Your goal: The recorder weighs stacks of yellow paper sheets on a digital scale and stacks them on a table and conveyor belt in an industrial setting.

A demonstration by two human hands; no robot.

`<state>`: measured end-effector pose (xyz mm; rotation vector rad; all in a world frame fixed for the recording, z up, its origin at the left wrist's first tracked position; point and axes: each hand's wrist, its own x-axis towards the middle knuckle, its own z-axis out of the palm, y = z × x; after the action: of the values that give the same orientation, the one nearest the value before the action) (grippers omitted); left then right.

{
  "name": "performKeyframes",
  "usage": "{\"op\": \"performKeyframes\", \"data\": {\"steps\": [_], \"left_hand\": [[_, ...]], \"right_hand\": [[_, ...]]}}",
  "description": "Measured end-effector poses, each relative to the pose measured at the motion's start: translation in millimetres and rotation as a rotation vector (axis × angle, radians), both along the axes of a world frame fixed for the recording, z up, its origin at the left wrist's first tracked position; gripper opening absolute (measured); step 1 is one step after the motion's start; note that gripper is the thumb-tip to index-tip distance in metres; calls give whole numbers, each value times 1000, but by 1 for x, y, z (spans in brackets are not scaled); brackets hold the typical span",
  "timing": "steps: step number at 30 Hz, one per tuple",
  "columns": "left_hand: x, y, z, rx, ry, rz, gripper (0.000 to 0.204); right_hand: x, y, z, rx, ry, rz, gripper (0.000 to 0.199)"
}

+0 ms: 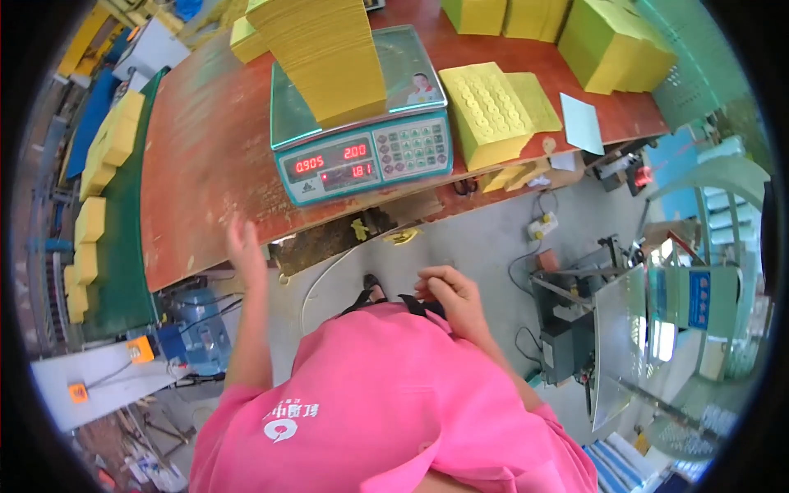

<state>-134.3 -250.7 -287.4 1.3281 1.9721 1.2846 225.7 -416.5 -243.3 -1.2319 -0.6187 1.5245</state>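
My left hand is at the front edge of the red-brown table, fingers stretched out and slightly blurred, with nothing in it. In front of my body my right hand hangs away from the table, its fingers curled in and no object showing in them. Across the table from my hands stands a teal digital scale with a lit red display and a keypad. On its pan rests a tall stack of yellow sheets, whose top runs out of view.
Right of the scale sit a yellow stack with round raised marks and a pale card. More yellow stacks stand at the back right. Yellow blocks line a green surface at left. Metal equipment stands on the right.
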Motion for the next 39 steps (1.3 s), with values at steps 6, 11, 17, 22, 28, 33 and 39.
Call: {"op": "performKeyframes", "data": {"steps": [6, 11, 17, 22, 28, 33, 39], "left_hand": [[105, -37, 21, 68, 9, -63, 40], [144, -56, 39, -97, -158, 2, 40], [116, -39, 71, -29, -187, 26, 38], [117, 34, 113, 108, -195, -64, 38], [113, 142, 179, 196, -440, -252, 50], [132, 224, 255, -98, -756, -582, 62], [153, 263, 269, -292, -675, -667, 49]], "right_hand": [[94, -14, -7, -25, -57, 29, 19], [154, -9, -6, 2, -101, 37, 18], [175, 44, 131, 822, -683, 73, 33], [167, 49, 253, 1176, -483, 7, 6], [135, 135, 209, 1331, -734, -113, 19], [79, 276, 123, 699, -389, -132, 41], [6, 425, 62, 609, -349, -107, 47]]}}
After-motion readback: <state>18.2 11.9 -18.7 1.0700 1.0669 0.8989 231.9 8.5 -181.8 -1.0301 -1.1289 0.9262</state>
